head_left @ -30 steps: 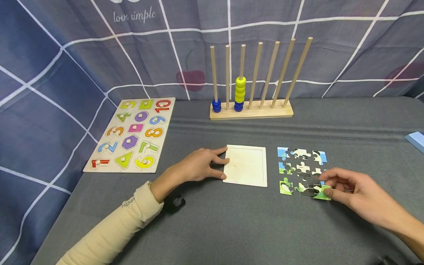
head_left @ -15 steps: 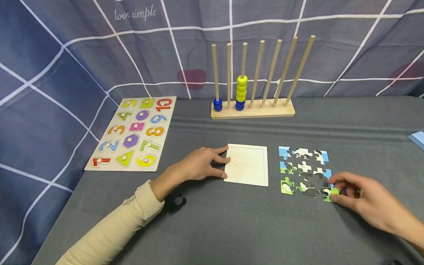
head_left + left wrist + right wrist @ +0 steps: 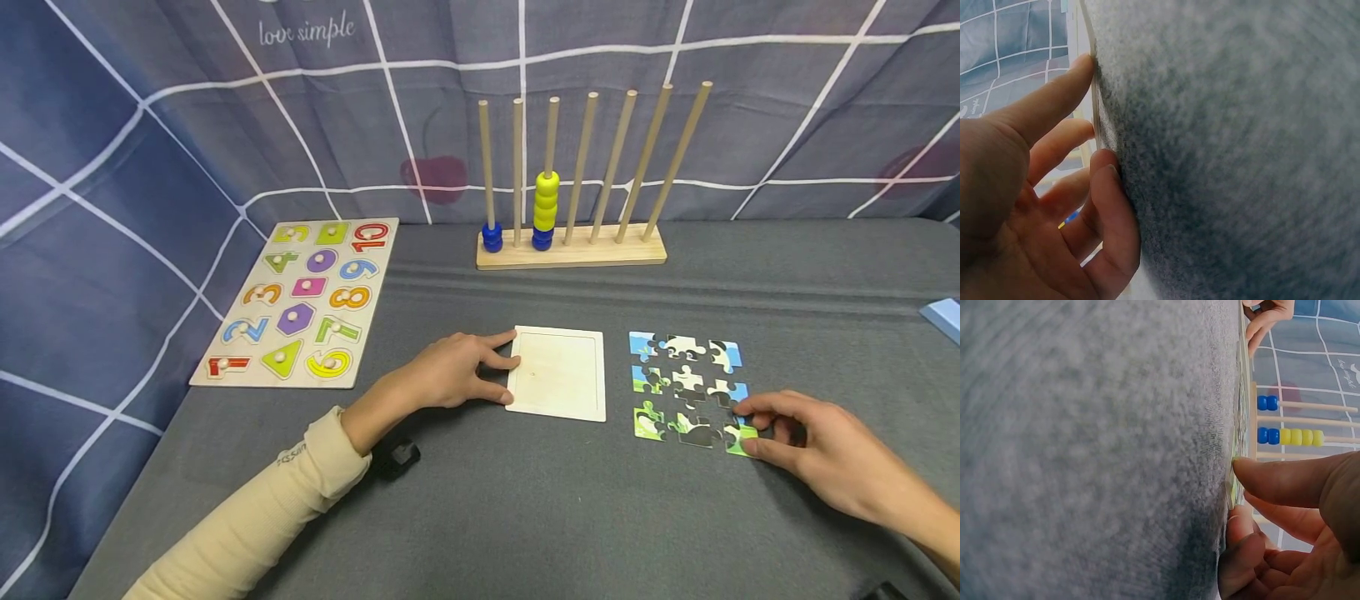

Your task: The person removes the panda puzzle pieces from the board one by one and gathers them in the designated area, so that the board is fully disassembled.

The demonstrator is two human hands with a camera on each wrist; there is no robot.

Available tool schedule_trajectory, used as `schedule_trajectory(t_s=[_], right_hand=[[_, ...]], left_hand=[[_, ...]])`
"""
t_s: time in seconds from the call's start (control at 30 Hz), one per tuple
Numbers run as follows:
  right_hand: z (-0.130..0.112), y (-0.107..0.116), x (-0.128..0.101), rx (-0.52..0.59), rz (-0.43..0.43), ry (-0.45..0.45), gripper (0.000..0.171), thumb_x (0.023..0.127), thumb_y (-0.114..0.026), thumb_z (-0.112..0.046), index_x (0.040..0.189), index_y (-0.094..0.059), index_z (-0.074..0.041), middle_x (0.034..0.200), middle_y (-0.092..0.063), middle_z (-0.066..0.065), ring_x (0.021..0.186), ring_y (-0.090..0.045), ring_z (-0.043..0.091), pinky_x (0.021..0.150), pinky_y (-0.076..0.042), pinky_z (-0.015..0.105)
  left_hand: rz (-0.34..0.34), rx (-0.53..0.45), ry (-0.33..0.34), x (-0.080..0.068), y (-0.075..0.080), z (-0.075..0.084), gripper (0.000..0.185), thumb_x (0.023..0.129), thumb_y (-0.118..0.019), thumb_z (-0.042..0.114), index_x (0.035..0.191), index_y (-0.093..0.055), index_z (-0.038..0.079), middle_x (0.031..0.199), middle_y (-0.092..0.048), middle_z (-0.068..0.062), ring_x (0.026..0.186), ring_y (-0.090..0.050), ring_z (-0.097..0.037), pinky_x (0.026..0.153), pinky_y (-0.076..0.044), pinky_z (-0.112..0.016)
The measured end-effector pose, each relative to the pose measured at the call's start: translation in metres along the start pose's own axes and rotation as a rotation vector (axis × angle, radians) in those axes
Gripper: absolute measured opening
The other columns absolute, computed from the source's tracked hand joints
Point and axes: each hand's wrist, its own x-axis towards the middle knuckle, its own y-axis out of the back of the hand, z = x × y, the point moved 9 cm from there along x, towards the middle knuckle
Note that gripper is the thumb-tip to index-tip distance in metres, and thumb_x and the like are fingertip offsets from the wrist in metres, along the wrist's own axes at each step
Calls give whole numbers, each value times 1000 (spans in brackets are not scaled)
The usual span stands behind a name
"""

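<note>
Two hands on a grey felt-covered table [image 3: 525, 517], checked blue cloth [image 3: 150, 125] hung behind and left. Right hand [image 3: 813, 450] pinches the green corner puzzle piece [image 3: 738, 437] at the near-right of the loose puzzle grid [image 3: 686, 387]. Left hand [image 3: 450, 375], fingers relaxed, touches the blank tray [image 3: 558, 373]'s edge; peg rack [image 3: 570, 246] beyond, number board [image 3: 300, 304] far left.

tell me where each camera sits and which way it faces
Head: above the table, looking forward and down at the white tray, puzzle pieces, both forearms and hands.
Left wrist: low on the grey cloth, looking past the left hand at the tray's edge.
Right wrist: low on the cloth, behind the right hand pinching a green piece.
Head and right wrist views share the bead rack.
</note>
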Motion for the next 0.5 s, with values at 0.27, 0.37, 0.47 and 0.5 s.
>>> schedule_trajectory(t_s=[0.27, 0.37, 0.47, 0.5], right_hand=[[-2, 0, 0, 19, 5, 18, 35, 72, -81, 7, 100, -70, -11, 76, -53, -12, 66, -46, 3, 55, -32, 20], [-3, 0, 0, 29, 10, 30, 36, 71, -81, 9, 100, -70, -10, 77, -53, -11, 67, -46, 3, 56, -33, 19], [-3, 1, -1, 36, 15, 35, 36, 72, -80, 9, 100, -70, -10, 79, -54, -11, 68, -46, 3, 56, -33, 19], [-3, 1, -1, 33, 16, 33, 35, 72, -80, 9, 100, -70, -10, 79, -54, -10, 68, -46, 3, 56, -33, 19]], left_hand=[[2, -2, 5, 0, -1, -1, 57, 85, -77, 35, 135, -61, 13, 156, -35, -5, 136, -41, -30, 106, -38, -47], [-1, 2, 8, 0, -1, -1, 57, 85, -77, 36, 135, -61, 14, 156, -35, -5, 137, -41, -30, 106, -38, -47], [-5, 8, 11, 1, -1, -1, 57, 86, -77, 36, 136, -61, 14, 156, -35, -4, 137, -41, -30, 106, -38, -48], [-6, 10, 10, 1, -1, -1, 57, 86, -77, 36, 136, -61, 14, 156, -35, -4, 137, -41, -30, 106, -38, -47]])
